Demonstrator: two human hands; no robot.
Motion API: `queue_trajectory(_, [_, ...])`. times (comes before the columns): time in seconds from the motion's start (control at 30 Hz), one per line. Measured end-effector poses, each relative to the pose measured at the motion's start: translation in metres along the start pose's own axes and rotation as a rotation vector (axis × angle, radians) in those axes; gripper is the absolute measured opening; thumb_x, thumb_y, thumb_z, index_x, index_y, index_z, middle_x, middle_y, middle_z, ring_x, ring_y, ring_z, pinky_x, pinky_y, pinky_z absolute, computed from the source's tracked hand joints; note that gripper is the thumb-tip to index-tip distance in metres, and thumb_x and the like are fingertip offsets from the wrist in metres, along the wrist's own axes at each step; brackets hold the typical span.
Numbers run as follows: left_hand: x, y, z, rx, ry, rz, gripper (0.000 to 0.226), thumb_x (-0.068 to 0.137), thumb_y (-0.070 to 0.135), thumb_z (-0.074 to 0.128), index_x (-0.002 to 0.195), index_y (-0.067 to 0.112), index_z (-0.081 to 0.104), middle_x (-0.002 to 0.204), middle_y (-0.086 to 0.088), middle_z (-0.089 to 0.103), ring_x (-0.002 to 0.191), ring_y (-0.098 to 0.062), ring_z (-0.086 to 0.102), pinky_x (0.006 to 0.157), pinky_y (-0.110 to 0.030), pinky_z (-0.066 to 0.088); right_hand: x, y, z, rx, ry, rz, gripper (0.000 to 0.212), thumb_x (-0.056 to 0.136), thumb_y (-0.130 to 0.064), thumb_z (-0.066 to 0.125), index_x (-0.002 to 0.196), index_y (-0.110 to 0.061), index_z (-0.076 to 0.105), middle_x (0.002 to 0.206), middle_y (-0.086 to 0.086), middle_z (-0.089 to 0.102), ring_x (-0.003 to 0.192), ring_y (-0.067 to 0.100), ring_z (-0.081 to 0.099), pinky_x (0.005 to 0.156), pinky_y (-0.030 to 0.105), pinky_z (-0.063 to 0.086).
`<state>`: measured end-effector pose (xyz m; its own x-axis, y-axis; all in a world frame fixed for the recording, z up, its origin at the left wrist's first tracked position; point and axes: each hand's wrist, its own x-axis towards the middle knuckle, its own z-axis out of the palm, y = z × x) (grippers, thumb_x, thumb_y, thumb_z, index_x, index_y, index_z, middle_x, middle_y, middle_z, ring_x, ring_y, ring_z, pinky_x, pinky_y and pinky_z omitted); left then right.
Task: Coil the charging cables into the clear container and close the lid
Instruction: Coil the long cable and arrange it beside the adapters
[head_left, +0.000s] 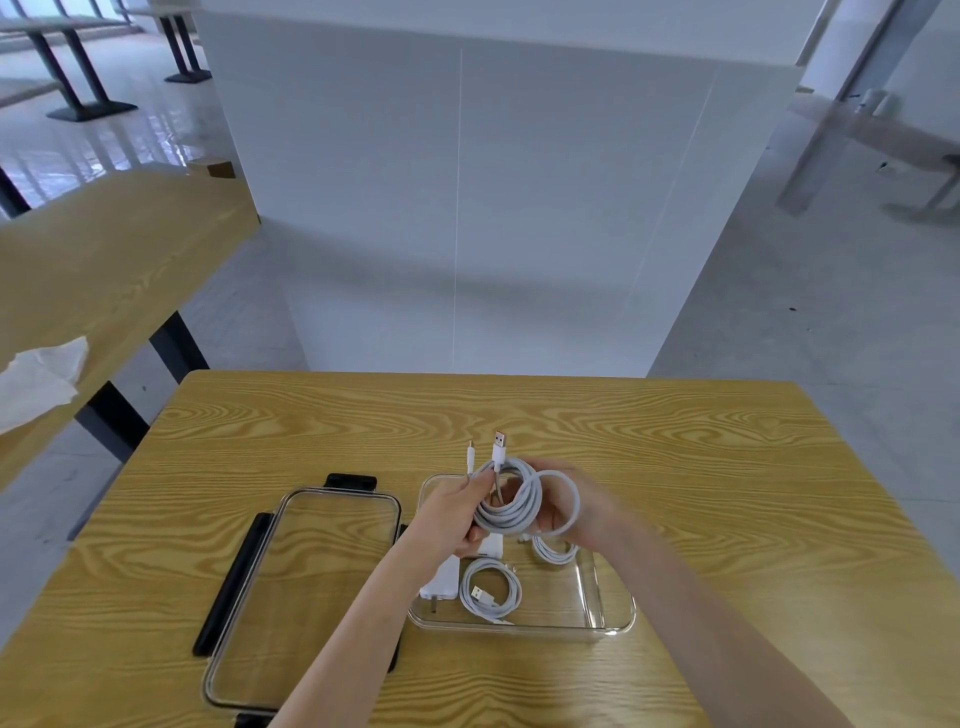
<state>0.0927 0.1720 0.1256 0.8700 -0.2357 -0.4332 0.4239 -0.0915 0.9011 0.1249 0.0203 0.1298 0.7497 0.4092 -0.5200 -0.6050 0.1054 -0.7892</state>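
1. Both hands raised over the far end of the clear rectangular plastic container (613, 618), working one white charging cable coiled into loops (511, 506).
2. Left hand (451, 517) – fingers and thumb curled round the left side of the bundle, pinching the loops together; two plug ends (497, 448) sticking up on the far side, above the grip.
3. Right hand (576, 506) – blurred; one larger loop draped around it, fingers apparently holding the right side of the coil. Exact finger positions not readable.
4. Already lying inside the container: small white coiled cable (490, 590) near the front, second white coil (555, 552) further right and partly under the hands, plus a white charger block (442, 579) against the left wall.
5. Transparent lid with black latches (306, 587) flat on the wood-grain table (727, 467), just left of the container – not yet fitted.
6. Judged step: winding of the held cable almost finished, placement pending.
7. Next move likely calls for tucking the loose outer loop into the bundle, then lowering it into the bare right-hand part of the container without letting it spring open; lid after that.
8. Crumpled white tissue (41, 379) on a second wooden table, far left – unrelated.
9. Writing, brands, labels: none legible anywhere.
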Motion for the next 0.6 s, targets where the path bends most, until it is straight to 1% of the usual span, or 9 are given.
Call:
queue_trajectory(0.07, [0.001,0.000,0.000,0.040,0.020,0.004,0.039,0.098,0.031,0.037,0.065,0.011,0.041,0.044,0.000,0.032,0.031,-0.007,0.026,0.033,-0.016,0.019,-0.001,-0.003,0.000,0.123,-0.022,0.027,0.022,0.092,-0.012,0.048,0.089,-0.001,0.067,0.066,0.010,0.068,0.054,0.019,0.065,0.050,0.026,0.055])
queue_trajectory(0.13, [0.001,-0.001,0.000,0.106,0.049,0.017,0.035,0.098,0.029,0.037,0.069,0.010,0.041,0.047,-0.002,0.029,0.031,-0.007,0.025,0.033,-0.016,0.020,-0.003,-0.006,-0.001,0.158,-0.055,0.039,0.027,0.090,-0.021,0.048,0.096,-0.006,0.070,0.076,0.011,0.069,0.060,0.020,0.065,0.059,0.029,0.055])
queue_trajectory(0.2, [0.001,-0.002,0.001,0.160,0.076,0.040,0.033,0.098,0.029,0.036,0.071,0.010,0.041,0.049,-0.003,0.028,0.033,-0.008,0.025,0.034,-0.016,0.021,-0.007,-0.006,-0.003,0.053,-0.114,0.010,0.028,0.090,-0.018,0.046,0.105,-0.010,0.068,0.085,0.010,0.068,0.068,0.020,0.064,0.066,0.031,0.053])
queue_trajectory(0.27, [0.000,0.000,0.002,0.210,0.094,0.076,0.037,0.098,0.029,0.036,0.065,0.013,0.042,0.050,-0.003,0.029,0.035,-0.008,0.025,0.037,-0.017,0.021,-0.010,-0.004,-0.004,-0.032,-0.140,-0.034,0.029,0.091,-0.005,0.043,0.108,-0.009,0.066,0.089,0.012,0.067,0.073,0.019,0.064,0.069,0.029,0.054])
queue_trajectory(0.3, [-0.001,0.001,0.002,0.233,0.101,0.095,0.037,0.098,0.028,0.035,0.065,0.018,0.047,0.051,-0.002,0.029,0.037,-0.009,0.026,0.038,-0.018,0.022,-0.011,-0.004,-0.004,-0.068,-0.125,-0.055,0.027,0.091,-0.003,0.045,0.107,-0.007,0.067,0.088,0.012,0.068,0.073,0.018,0.065,0.069,0.027,0.055])
queue_trajectory(0.37, [-0.001,0.002,0.002,0.291,0.111,0.133,0.033,0.099,0.026,0.034,0.074,0.032,0.055,0.050,0.000,0.030,0.040,-0.011,0.026,0.038,-0.018,0.023,-0.012,-0.006,-0.006,-0.143,-0.069,-0.093,0.021,0.090,-0.009,0.055,0.105,-0.006,0.070,0.087,0.009,0.069,0.075,0.019,0.063,0.073,0.029,0.055])
queue_trajectory(0.4, [-0.001,0.002,0.002,0.333,0.117,0.142,0.033,0.099,0.025,0.033,0.073,0.029,0.055,0.051,-0.001,0.032,0.041,-0.012,0.027,0.039,-0.019,0.024,-0.013,-0.008,-0.006,-0.187,-0.041,-0.111,0.020,0.090,-0.011,0.058,0.104,-0.005,0.070,0.086,0.007,0.070,0.076,0.018,0.063,0.075,0.029,0.054])
queue_trajectory(0.5, [0.000,0.001,0.002,0.446,0.144,0.151,0.039,0.099,0.027,0.032,0.063,0.013,0.040,0.055,-0.004,0.039,0.043,-0.012,0.032,0.047,-0.024,0.026,-0.013,-0.013,-0.004,-0.356,0.011,-0.166,0.020,0.088,-0.015,0.061,0.105,-0.007,0.070,0.080,-0.006,0.071,0.076,0.013,0.062,0.074,0.023,0.050])
queue_trajectory(0.6, [0.000,0.003,0.001,0.549,0.146,0.171,0.040,0.099,0.027,0.030,0.062,0.015,0.040,0.054,0.000,0.040,0.046,-0.012,0.035,0.049,-0.025,0.028,-0.015,-0.018,0.005,-0.513,0.045,-0.196,0.012,0.087,-0.020,0.063,0.092,-0.021,0.075,0.083,-0.013,0.071,0.080,0.001,0.064,0.080,0.015,0.047])
